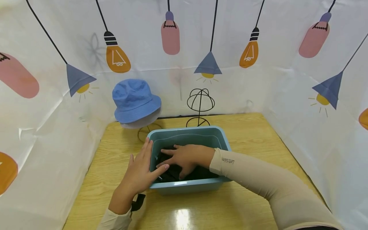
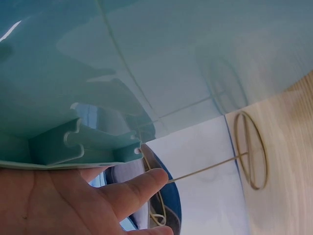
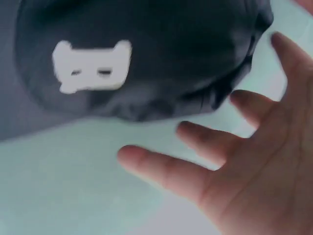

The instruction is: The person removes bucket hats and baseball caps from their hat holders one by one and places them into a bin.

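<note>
While reaching inside the teal bin (image 1: 195, 188) with the right hand (image 1: 185, 158), spread its fingers, gripping nothing, just beside the dark cap (image 3: 146, 73); rested the left hand (image 1: 141, 171), straight-fingered, against the rim to the right hand's left. Judged the cap soft, light, best pinched at the gathered edge by the right fingertips. Found bin walls hemming in the right hand, blue hat (image 1: 133, 99) and wire stand (image 1: 200, 105) beyond.

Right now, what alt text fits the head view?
A person's right grip is inside a teal bin with dark contents; the left grip touches its side. Behind are a blue bucket hat and a bare wire stand.
</note>
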